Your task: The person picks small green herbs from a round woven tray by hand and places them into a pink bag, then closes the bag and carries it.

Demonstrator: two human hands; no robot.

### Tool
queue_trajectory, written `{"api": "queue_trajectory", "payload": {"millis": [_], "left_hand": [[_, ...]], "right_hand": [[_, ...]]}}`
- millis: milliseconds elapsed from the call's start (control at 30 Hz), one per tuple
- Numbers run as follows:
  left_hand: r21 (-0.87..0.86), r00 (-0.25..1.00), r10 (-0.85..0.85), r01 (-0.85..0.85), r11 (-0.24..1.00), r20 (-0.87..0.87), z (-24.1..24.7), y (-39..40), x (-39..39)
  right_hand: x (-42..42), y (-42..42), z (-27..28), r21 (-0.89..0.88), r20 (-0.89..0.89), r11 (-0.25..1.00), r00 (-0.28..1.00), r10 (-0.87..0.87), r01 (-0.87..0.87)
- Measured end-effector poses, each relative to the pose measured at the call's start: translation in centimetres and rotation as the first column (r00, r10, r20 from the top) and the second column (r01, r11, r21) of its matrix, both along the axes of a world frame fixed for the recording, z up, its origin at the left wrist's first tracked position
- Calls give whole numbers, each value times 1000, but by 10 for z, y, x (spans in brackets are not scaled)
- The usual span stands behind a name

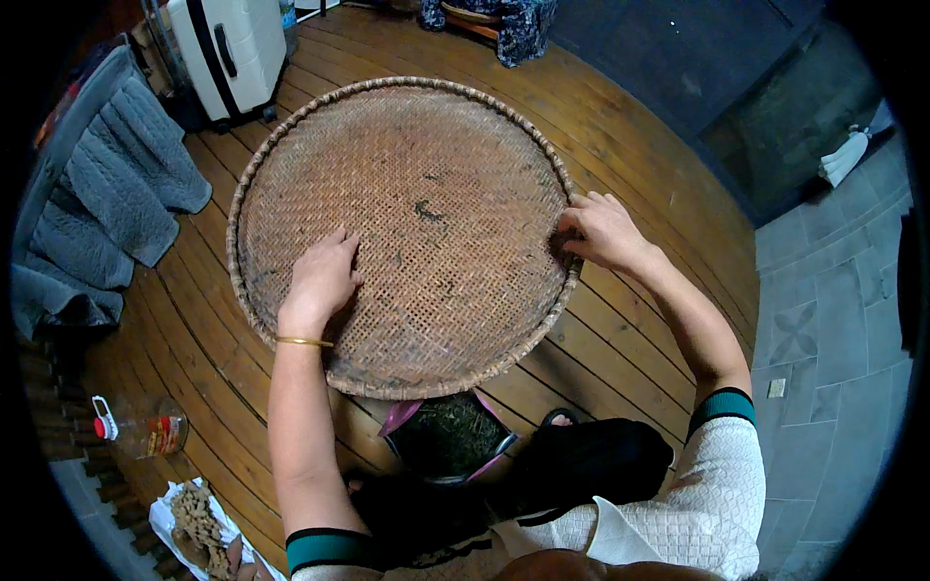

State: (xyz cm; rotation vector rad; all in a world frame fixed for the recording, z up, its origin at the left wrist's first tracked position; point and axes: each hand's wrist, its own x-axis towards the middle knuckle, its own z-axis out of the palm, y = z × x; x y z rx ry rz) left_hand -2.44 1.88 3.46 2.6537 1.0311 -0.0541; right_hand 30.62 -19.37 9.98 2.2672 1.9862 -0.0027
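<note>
A large round woven bamboo tray [465, 305] fills the middle of the view, with a thick bound rim. A small clump of dark dried leaf bits [427, 211] lies near its centre, and a few scraps are scattered around it. My left hand [320, 279] is over the tray's left part, palm down, thumb apart from the fingers, with nothing visible in it. At the right rim, my right hand [599, 226] has its fingers curled inward over the edge; whether they grip the rim or hold something is hidden. Below the tray's near edge, an open pink-edged bag [450, 436] holds dark green dried leaf matter.
Wooden floorboards [617, 319] surround the tray. A clear plastic jug with a red cap [149, 428] lies at left, near knobbly brown roots on white plastic [196, 523]. A grey cloth [123, 174] hangs at left. A white suitcase [232, 54] stands behind.
</note>
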Motion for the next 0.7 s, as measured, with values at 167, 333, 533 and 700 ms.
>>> {"api": "queue_trajectory", "payload": {"millis": [167,333,533,700], "left_hand": [[29,1000,16,-16,999,4,-4,4,-6],[17,1000,24,-24,1000,-3,-3,2,-3],[23,1000,20,-20,1000,2,-5,4,-5],[22,999,19,-19,1000,26,-10,5,-4]], "right_hand": [[-8,22,-4,-224,57,974,998,-18,30],[-3,29,-24,-261,184,965,983,23,26],[3,29,-29,-164,144,986,989,37,-13],[23,28,-10,-28,-197,996,977,78,-86]]}}
